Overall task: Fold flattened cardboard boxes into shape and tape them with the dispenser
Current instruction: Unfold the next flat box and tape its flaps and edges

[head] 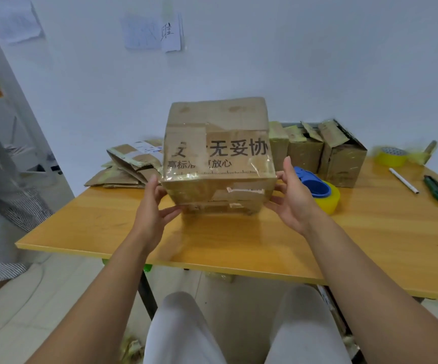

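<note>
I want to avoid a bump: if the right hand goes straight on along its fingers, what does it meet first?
The right hand already touches the box; past it, probably the row of boxes, though depth is unclear.

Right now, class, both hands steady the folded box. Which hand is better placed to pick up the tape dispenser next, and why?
The right hand. The blue tape dispenser sits on the table just beyond it, right of the box. The left hand would have to cross the box.
</note>
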`<action>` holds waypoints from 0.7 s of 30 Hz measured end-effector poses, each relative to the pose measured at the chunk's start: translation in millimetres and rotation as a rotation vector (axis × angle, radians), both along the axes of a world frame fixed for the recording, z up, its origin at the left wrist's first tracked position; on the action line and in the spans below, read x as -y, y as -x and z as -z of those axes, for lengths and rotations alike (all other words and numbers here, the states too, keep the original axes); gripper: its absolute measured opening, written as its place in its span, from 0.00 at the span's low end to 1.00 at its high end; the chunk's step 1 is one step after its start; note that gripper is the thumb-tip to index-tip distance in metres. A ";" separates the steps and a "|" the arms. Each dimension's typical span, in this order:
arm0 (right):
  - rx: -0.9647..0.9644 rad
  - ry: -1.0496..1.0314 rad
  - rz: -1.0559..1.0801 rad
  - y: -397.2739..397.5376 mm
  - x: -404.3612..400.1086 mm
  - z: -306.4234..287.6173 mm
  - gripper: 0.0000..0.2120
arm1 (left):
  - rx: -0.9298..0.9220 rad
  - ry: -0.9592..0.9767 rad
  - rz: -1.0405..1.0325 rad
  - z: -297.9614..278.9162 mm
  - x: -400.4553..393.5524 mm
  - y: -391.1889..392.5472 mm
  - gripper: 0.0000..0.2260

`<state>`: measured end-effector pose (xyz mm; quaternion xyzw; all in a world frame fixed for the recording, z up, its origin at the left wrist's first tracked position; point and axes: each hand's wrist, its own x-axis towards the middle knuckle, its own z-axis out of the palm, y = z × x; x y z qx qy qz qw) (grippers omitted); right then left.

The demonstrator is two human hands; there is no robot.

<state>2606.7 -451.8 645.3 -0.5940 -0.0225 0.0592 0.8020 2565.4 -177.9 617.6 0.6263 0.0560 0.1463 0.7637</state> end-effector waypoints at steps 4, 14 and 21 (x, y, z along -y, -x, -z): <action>0.063 0.048 -0.031 -2.7 -8.9 17.0 0.25 | -0.007 0.011 0.067 7.2 2.2 -2.8 0.28; 0.053 0.183 -0.105 -1.9 -7.1 57.6 0.23 | -0.163 -0.119 0.242 35.2 -17.7 -4.9 0.24; 0.070 0.485 -0.060 0.4 -3.5 69.5 0.22 | -0.191 -0.387 0.201 43.0 -12.1 -5.9 0.26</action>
